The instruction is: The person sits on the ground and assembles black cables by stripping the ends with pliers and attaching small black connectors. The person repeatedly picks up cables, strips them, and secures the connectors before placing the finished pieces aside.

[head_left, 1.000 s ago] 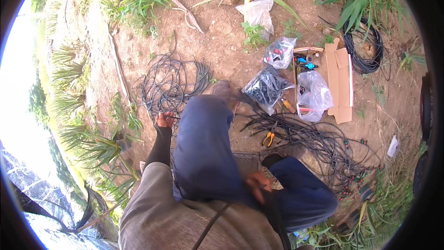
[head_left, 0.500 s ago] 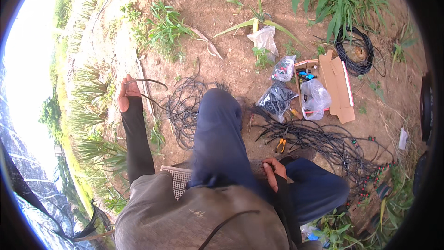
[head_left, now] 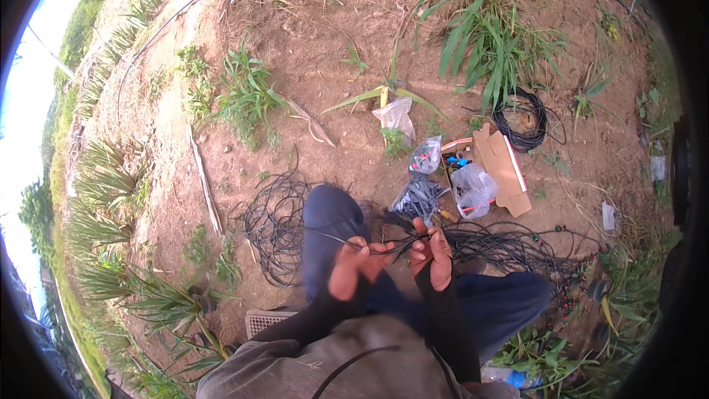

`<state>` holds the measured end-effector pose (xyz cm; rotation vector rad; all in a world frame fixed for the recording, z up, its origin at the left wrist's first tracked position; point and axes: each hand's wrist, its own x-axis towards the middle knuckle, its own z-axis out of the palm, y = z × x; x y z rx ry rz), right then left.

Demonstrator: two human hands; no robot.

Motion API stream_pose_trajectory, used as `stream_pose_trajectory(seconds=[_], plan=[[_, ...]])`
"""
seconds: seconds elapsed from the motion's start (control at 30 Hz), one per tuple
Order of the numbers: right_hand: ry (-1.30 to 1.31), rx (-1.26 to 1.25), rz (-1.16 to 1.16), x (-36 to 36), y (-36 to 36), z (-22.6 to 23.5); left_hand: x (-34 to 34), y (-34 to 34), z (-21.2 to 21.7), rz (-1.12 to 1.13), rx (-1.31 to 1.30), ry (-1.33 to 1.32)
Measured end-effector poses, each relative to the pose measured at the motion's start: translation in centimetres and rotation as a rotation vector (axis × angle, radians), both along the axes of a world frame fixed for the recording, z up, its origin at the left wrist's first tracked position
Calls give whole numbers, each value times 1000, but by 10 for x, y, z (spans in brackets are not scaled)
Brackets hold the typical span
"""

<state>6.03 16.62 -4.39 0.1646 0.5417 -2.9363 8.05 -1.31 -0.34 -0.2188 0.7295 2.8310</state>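
**Two hands gripping a thin black tube above the lap, on bare soil**

At far left, a row of spiky green plants (head_left: 103,207) borders the reddish earth. Next to the right, a loose coil of thin black tubing (head_left: 277,225) lies on the ground, just beside the person's raised knee in blue trousers (head_left: 329,214).

Left hand (head_left: 354,266): closed, its fingers curled around a thin black tube (head_left: 391,245), which passes across the lap between both hands (a strand also trails off to the left, toward the coil). Right hand (head_left: 432,255): likewise closed on the same tube, fingers wrapped over it, close beside the left hand but apart from it. Both forearms wear dark sleeves and enter from the lower edge.

Just beyond the hands, on the soil, lies a clear plastic bag of dark parts (head_left: 419,198); behind it a smaller clear bag (head_left: 426,155) and, farther up, an empty-looking whitish bag (head_left: 395,114). To their right, a puffed clear bag (head_left: 473,188) rests against a flattened cardboard box (head_left: 502,170).

Right of the hands, a sprawling tangle of black tubing (head_left: 517,247) covers the ground beside the person's other leg. Farther back at right, a neat black hose coil (head_left: 523,120) sits at the foot of a tall grass clump (head_left: 491,29).
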Motion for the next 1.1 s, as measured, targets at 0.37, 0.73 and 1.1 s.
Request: stream_pose_trajectory(seconds=[0.37,0.73,1.1], plan=[[58,208,-401,34,155,21,-21,-340,-51,607,42,-275],[153,1076,-187,47,101,50,-93,-322,-60,818,-1402,-311],[658,1887,51,51,6,48,-66,62,82,-781,-772,515]])
